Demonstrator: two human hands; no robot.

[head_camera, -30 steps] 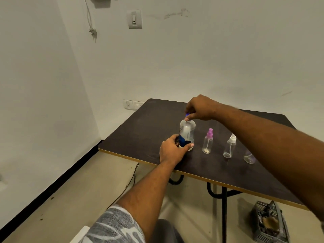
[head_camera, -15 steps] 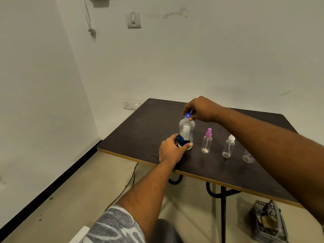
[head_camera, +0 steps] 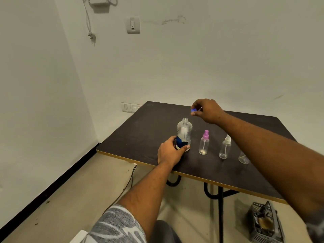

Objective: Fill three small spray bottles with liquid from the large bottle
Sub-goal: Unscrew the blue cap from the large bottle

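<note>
The large clear bottle (head_camera: pixel 184 132) with a blue label stands upright near the dark table's front left, its neck uncapped. My left hand (head_camera: pixel 169 152) grips its base. My right hand (head_camera: pixel 206 110) hovers above and to the right of the neck, pinching the blue cap (head_camera: pixel 193 110). To the right stand three small clear spray bottles in a row: one with a pink top (head_camera: pixel 204 142), one with a white top (head_camera: pixel 225 147), and a third (head_camera: pixel 243 157) mostly hidden behind my right forearm.
The dark table (head_camera: pixel 219 172) has a yellow front edge, with black legs below. A grey basket (head_camera: pixel 264 223) sits on the floor at the lower right. A cable runs down under the table's left corner. White walls close in on the left and behind.
My right hand has lifted the blue cap off the large bottle and moved it up and to the right. My left hand stays on the bottle's base.
</note>
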